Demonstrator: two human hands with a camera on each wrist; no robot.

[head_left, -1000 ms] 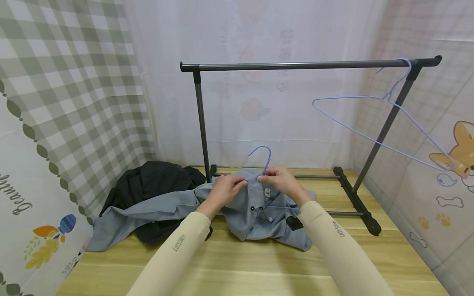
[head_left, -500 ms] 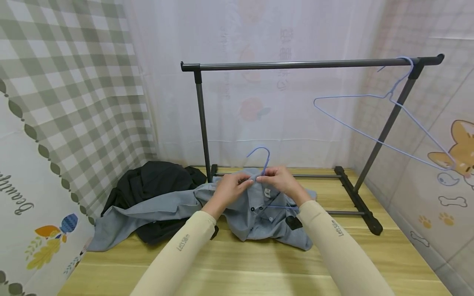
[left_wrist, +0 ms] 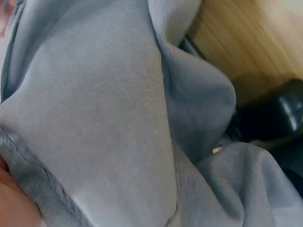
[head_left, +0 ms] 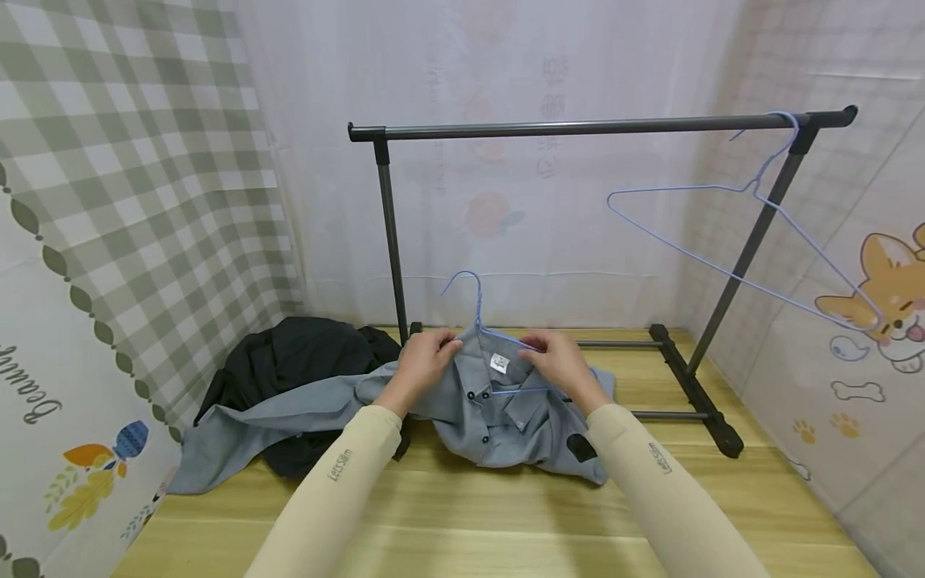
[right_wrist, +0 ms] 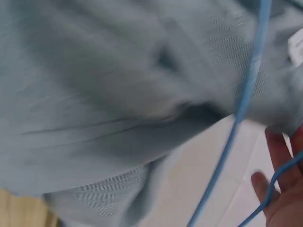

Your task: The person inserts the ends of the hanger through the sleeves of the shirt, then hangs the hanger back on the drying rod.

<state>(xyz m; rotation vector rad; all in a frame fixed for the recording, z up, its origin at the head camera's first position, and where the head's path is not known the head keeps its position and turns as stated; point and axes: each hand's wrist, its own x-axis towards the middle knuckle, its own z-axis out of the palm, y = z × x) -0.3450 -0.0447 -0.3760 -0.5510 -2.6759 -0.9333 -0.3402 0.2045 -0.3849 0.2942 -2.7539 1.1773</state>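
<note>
"What sort of place are we in, approx.?"
"Small fabric-lined nook w/ homey decor, but we can't tell if it's a home or a set. We've got green-check cloth on the L, pale backdrop w/ faint fruit print at the back."
"And R?"
"Cartoon-dog wall. Plus we see a wood-grain surface w/ a clothes rack on it, so def. a clothing-type corner."

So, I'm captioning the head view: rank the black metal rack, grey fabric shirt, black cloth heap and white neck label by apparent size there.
Largest first, by overall spread:
Black metal rack
Grey shirt
Black cloth heap
White label
</note>
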